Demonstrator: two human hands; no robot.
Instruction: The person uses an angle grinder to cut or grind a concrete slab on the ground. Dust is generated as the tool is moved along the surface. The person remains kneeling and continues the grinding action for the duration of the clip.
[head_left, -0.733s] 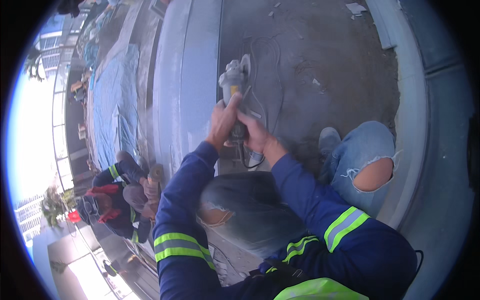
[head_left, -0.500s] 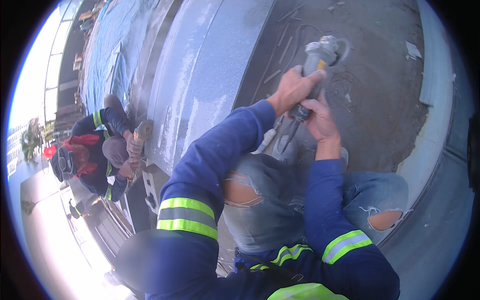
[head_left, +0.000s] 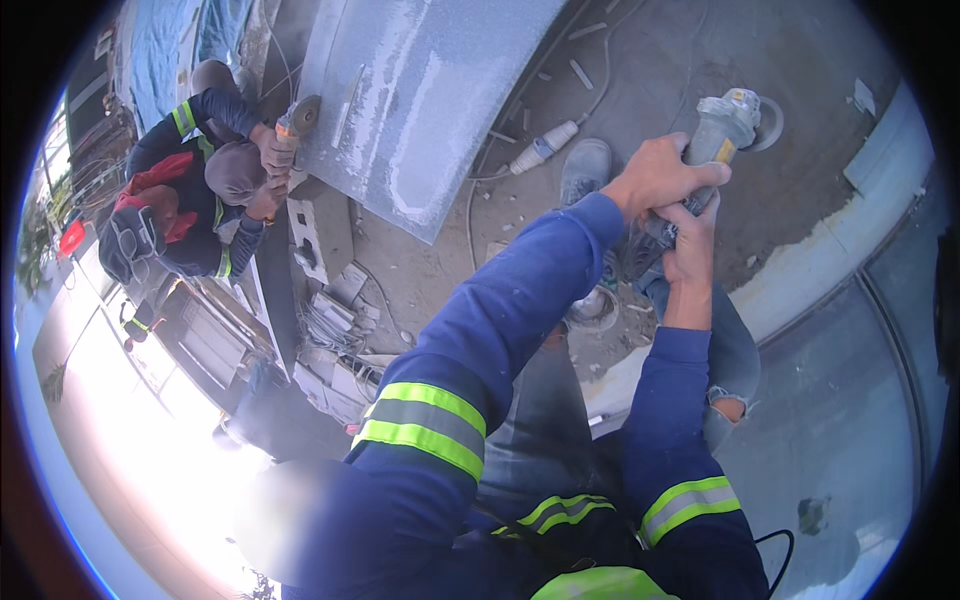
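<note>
Both my hands are on a grey, dust-covered angle grinder (head_left: pixel 725 125) with a yellow patch on its body. My left hand (head_left: pixel 660 178) is wrapped round the body behind the head. Just below it, my right hand (head_left: pixel 692 240) grips the rear of the tool. The grinder points away from me and its round disc (head_left: pixel 770 122) is on the far right side, above the dusty floor. Whether the disc spins I cannot tell. To the left of the grinder lies a large blue-grey panel (head_left: pixel 400 100) with whitish streaks, apart from the disc.
A co-worker (head_left: pixel 170 230) crouches at the left, holding another grinder (head_left: pixel 298 118) at the panel's edge. A cable with a pale connector (head_left: pixel 543 147) lies near my shoe (head_left: pixel 585 168). Offcuts (head_left: pixel 335 310) are piled left of my arm. A pale ledge (head_left: pixel 800 255) runs along the right.
My view has shifted, and the panel's near corner and the cable connector now show. The grinder is further right in the picture, still in both hands. My legs have changed position.
</note>
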